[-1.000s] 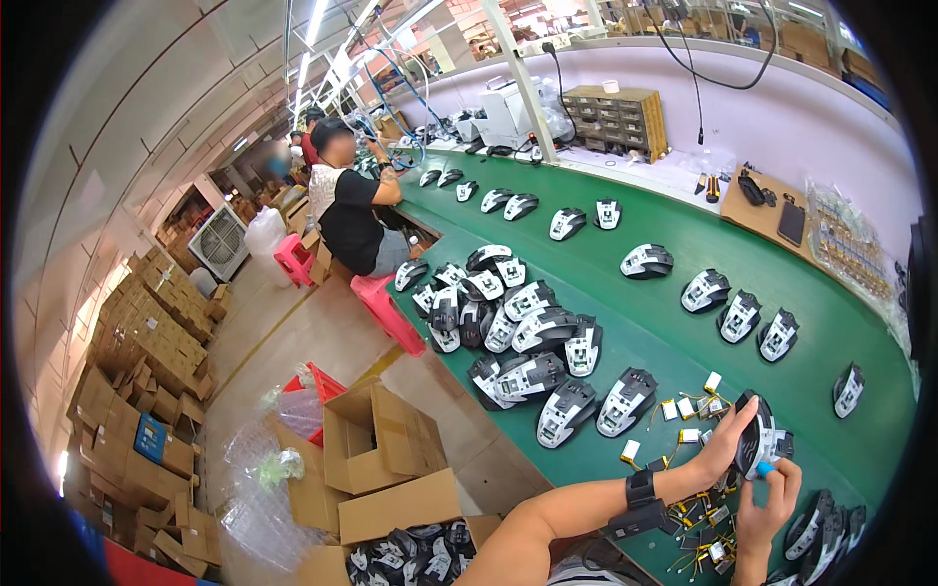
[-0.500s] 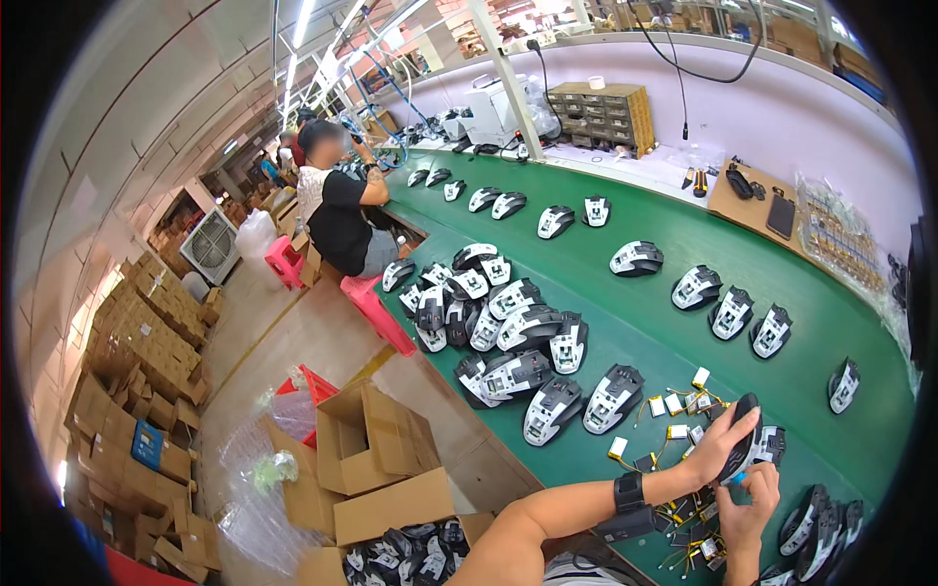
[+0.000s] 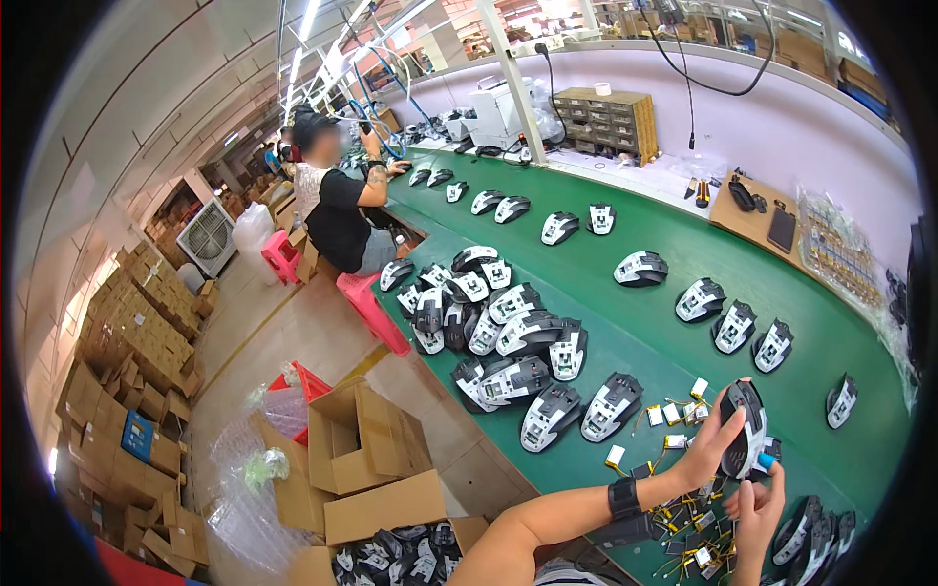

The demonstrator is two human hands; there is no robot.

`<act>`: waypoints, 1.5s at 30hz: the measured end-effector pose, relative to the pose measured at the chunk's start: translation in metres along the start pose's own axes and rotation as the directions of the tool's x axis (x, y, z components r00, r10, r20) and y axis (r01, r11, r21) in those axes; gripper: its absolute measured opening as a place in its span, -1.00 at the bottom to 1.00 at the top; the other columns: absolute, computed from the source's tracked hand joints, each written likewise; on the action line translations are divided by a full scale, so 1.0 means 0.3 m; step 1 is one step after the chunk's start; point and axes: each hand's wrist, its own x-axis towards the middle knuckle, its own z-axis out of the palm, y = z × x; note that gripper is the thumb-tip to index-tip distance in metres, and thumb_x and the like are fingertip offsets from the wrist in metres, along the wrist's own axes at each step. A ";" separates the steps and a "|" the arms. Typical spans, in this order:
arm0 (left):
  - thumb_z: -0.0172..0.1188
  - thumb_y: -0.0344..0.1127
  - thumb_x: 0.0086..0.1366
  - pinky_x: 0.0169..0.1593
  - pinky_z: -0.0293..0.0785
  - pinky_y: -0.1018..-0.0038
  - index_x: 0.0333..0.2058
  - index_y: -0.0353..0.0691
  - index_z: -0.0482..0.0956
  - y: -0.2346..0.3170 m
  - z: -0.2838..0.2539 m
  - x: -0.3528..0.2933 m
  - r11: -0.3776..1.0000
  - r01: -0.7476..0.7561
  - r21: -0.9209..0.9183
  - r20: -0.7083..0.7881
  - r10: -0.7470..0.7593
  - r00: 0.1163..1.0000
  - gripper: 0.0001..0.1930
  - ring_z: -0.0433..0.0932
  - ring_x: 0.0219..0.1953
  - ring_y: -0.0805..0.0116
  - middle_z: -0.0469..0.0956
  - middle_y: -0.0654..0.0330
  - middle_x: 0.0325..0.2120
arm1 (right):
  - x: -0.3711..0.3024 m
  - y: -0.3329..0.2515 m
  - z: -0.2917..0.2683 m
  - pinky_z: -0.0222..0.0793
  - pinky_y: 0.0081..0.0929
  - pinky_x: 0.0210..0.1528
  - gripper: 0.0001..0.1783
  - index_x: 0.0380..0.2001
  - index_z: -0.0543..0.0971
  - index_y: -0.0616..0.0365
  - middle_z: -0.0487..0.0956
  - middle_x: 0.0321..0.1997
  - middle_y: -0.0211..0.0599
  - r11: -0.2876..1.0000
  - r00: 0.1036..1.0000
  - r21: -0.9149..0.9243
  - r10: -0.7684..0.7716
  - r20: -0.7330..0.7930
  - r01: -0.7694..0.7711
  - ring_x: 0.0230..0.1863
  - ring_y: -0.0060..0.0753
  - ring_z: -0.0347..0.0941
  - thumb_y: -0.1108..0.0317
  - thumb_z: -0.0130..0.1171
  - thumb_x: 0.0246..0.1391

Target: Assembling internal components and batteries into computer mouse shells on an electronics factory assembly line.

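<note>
- Gripping a black-and-white computer mouse [image 3: 747, 430], the left hand [image 3: 705, 451] has its fingers closed along one side; a black band [image 3: 623, 498] circles that wrist.
- The held mouse is tilted, raised over the near right part of the green bench [image 3: 674, 337].
- Fingers bent, the right hand [image 3: 758, 510] is at the mouse's lower right edge, something blue [image 3: 768, 459] at a fingertip; I cannot tell whether it grips anything.
- Small wired battery packs [image 3: 703, 557] lie scattered beneath and beside the hands.
- More mice [image 3: 806, 537] stand clustered just right of the right hand.
- A large heap of mice [image 3: 528, 332] lies to the left, and spaced-out mice [image 3: 641, 269] run along the far side.
- Farther along, a co-worker [image 3: 337, 215] sits on a pink stool [image 3: 373, 313].
</note>
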 end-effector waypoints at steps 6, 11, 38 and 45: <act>-0.09 -0.14 0.42 0.23 0.11 0.42 0.33 -0.24 -0.10 0.018 0.051 -0.046 0.967 -0.148 0.205 0.191 0.109 0.975 -0.36 0.25 0.11 0.36 0.17 0.10 0.16 | 0.026 0.022 -0.004 0.46 -0.70 -0.40 -0.79 -0.17 0.38 0.17 0.54 -0.30 -0.40 0.830 0.972 0.525 0.232 -0.019 -0.188 -0.36 -0.64 0.53 0.25 -0.03 0.29; -0.06 -0.11 0.41 0.21 0.14 0.42 0.34 -0.20 -0.11 0.019 0.049 -0.055 0.993 -0.042 0.107 0.245 0.015 0.970 -0.35 0.26 0.09 0.39 0.22 0.12 0.10 | 0.038 0.026 -0.009 0.36 -0.70 -0.20 -0.92 -0.27 0.36 0.12 0.49 -0.27 -0.44 0.771 0.965 0.619 0.250 -0.077 -0.150 -0.26 -0.71 0.45 0.37 0.01 0.26; -0.26 0.19 0.38 -0.22 0.54 0.32 0.00 -0.26 0.41 -0.009 0.041 0.000 0.936 0.316 -0.154 -0.163 -0.339 0.926 -0.39 0.58 -0.30 0.20 0.58 -0.01 -0.35 | 0.017 -0.005 -0.016 0.43 -0.35 -0.28 -0.75 -0.33 0.55 0.19 0.51 -0.19 -0.24 0.697 0.715 -0.337 -0.694 -0.091 0.633 -0.31 -0.19 0.46 0.34 0.34 -0.08; -0.26 0.18 0.37 -0.28 0.52 0.38 0.02 -0.19 0.41 -0.030 0.068 0.019 0.915 0.327 -0.238 -0.256 -0.383 0.887 -0.42 0.55 -0.35 0.23 0.56 0.02 -0.34 | 0.012 0.017 -0.008 0.41 -0.32 -0.28 -0.76 -0.29 0.55 0.20 0.49 -0.20 -0.25 0.656 0.663 -0.345 -0.739 -0.116 0.671 -0.31 -0.20 0.43 0.37 0.30 -0.05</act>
